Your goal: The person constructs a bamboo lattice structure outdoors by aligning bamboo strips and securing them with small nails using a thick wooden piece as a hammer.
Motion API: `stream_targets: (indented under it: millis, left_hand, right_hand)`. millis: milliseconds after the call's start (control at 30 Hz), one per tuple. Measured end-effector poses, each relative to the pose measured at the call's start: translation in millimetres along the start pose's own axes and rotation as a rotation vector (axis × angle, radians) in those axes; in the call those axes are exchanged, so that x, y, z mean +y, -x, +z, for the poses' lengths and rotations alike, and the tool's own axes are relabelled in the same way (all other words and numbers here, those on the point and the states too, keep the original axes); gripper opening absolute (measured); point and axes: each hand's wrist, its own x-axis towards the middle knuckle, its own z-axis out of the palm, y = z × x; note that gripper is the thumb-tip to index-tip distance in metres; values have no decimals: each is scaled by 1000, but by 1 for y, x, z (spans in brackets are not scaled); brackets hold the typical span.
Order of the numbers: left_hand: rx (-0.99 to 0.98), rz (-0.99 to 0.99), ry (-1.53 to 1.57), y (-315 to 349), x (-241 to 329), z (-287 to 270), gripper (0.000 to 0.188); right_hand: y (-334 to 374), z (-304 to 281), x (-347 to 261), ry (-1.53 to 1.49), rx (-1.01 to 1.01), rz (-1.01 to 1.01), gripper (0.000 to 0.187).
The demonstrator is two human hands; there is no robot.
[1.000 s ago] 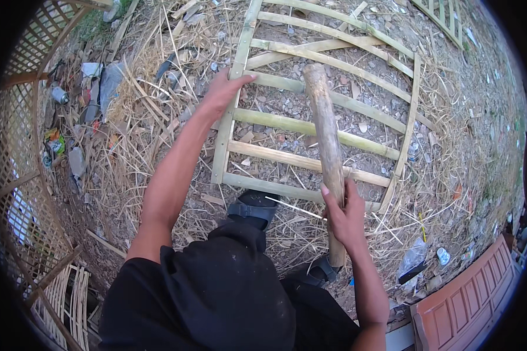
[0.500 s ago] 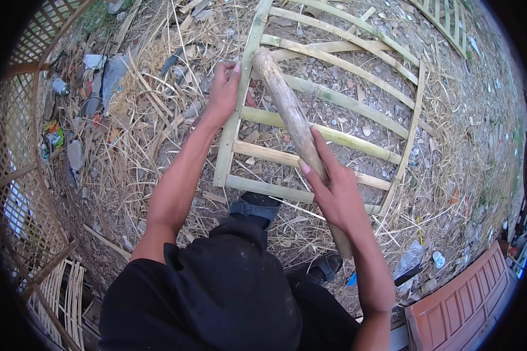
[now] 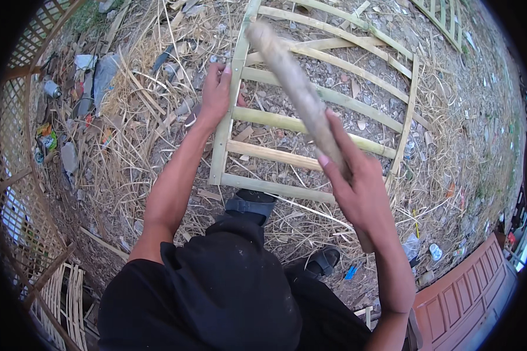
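Observation:
A ladder-like bamboo frame (image 3: pixel 221 143) of pale green and tan slats lies ahead of me over the littered ground. My left hand (image 3: pixel 218 98) is closed round its left rail, thumb on top and some fingertips showing on the inner side. In my right hand (image 3: pixel 363 186) is a thick, round wooden stick (image 3: pixel 295 85), gripped toward its near end. The stick slants up and left across the slats. Its far end is smeared by motion, near the upper part of the left rail; I cannot tell whether it touches.
Dry bamboo shavings (image 3: pixel 137 114) and litter cover the ground. Lattice panels (image 3: pixel 20 140) line the left side, and another slatted panel (image 3: pixel 445 20) lies at the far right. A brown panelled door (image 3: pixel 462 298) lies at the lower right. My sandalled feet (image 3: pixel 250 206) are close to the frame.
My right hand has moved right and a little nearer with the stick, whose far end has swung up and blurred. The left hand keeps its hold on the rail; the view has shifted slightly.

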Motion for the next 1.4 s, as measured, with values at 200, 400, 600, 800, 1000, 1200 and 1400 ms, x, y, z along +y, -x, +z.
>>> stream_targets:
  millis: [200, 400, 600, 800, 1000, 1200, 1400]
  left_hand:
    - [14, 11, -4, -4, 7, 4, 23]
    - [55, 11, -83, 1, -3, -2, 24]
    - [56, 0, -119, -4, -6, 3, 22]
    - [71, 0, -99, -2, -3, -1, 21]
    - [59, 8, -81, 2, -11, 1, 22]
    - [69, 13, -75, -1, -7, -1, 19]
    - [66, -4, -90, 0, -13, 0, 19]
  right_hand:
    - [-4, 18, 7, -119, 91, -15, 63]
    - [-8, 2, -13, -97, 78, 115, 61]
    - [-2, 17, 14, 178, -130, 59, 61]
    - [-1, 8, -9, -82, 151, -42, 64]
    - [-8, 22, 22, 178, -146, 153, 63]
    - [2, 23, 15, -112, 186, -81, 62]
    - [-6, 22, 32, 239, -93, 7, 60]
